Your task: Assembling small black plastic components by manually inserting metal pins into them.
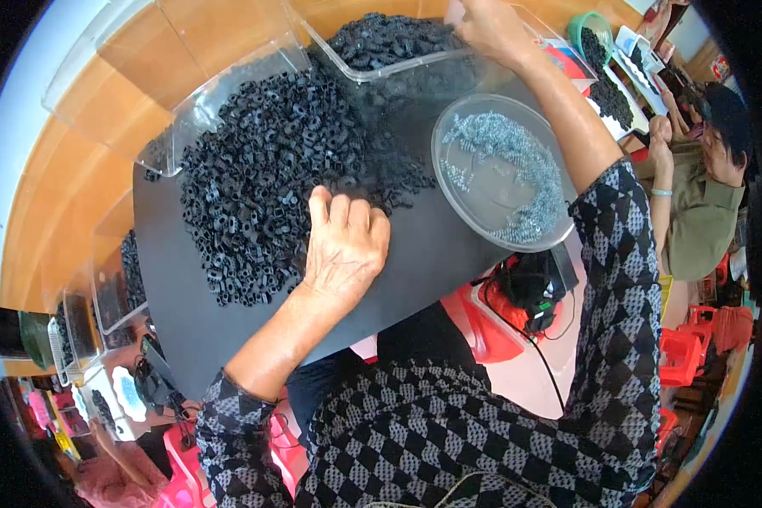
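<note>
A broad heap of small black plastic parts (262, 169) covers the left and middle of the dark tabletop (423, 245). My left hand (345, 241) is at the heap's right edge, back upward, its fingers curled under; whatever they hold is hidden. My right hand (493, 35) reaches to the far side and is closed at the side of a clear plastic bin (372, 76), partly cut off by the picture's edge. More black parts (394, 41) fill that bin. Between my arms, a round clear lid (449, 190) holds many small metal springs (525, 182).
Another clear bin (173, 127) lies tipped at the heap's far left. More bins (114, 288) stand beyond the table's left edge. At right sits another person (703, 203), near a green basket (580, 34). Red stools (681, 351) and a black cable (538, 356) are lower right.
</note>
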`<action>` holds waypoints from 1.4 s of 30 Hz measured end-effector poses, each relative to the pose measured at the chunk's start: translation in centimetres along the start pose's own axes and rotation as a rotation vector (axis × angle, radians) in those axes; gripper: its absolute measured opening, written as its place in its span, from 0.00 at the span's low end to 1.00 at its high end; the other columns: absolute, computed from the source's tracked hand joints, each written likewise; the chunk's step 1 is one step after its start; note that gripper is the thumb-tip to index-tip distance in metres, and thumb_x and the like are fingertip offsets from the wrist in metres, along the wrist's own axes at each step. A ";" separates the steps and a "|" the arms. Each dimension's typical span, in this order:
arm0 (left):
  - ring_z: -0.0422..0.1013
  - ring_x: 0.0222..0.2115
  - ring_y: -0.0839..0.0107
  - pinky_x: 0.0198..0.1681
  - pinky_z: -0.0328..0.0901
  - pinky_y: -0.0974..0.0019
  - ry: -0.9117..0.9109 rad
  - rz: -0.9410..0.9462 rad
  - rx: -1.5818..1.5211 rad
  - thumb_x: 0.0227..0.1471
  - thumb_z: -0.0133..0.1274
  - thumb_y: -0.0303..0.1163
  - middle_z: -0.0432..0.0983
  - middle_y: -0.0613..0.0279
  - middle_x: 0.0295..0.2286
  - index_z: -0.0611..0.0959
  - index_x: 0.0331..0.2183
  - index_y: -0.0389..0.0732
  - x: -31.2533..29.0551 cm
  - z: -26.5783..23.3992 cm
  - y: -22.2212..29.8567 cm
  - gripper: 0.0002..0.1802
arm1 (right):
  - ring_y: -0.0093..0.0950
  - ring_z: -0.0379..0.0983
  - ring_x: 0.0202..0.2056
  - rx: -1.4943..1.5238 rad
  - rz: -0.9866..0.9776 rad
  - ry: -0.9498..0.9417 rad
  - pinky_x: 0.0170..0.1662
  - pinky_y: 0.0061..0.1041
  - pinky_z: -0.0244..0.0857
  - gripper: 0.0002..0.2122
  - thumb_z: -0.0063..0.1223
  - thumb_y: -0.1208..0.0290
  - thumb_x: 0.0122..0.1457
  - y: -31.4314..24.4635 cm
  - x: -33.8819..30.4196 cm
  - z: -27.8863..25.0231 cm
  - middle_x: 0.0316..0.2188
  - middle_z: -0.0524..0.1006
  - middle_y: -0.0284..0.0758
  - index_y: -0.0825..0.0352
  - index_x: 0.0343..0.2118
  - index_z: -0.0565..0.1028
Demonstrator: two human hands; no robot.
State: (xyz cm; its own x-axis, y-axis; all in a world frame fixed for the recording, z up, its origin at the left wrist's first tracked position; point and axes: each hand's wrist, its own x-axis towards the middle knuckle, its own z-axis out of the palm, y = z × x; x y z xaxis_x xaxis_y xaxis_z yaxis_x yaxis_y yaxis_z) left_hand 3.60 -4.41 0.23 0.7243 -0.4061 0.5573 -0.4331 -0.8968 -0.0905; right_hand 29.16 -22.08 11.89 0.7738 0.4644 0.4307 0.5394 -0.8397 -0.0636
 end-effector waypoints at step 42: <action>0.65 0.28 0.82 0.32 0.61 0.79 0.227 -1.042 -1.434 0.45 0.60 0.21 0.71 0.67 0.29 0.81 0.33 0.33 -5.4 -3.6 6.4 0.09 | 0.38 0.69 0.29 0.424 -0.082 -0.106 0.33 0.35 0.63 0.05 0.57 0.75 0.44 -2.0 -19.4 2.7 0.21 0.73 0.38 0.67 0.25 0.75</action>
State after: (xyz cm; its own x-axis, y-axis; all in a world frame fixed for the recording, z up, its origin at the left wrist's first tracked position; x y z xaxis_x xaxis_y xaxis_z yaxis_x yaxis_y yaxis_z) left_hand -5.01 -7.28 -0.34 0.9497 0.3130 0.0124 -0.0613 0.1470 0.9872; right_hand 13.92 -28.63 1.23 0.7405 0.5699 0.3561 0.6720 -0.6194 -0.4059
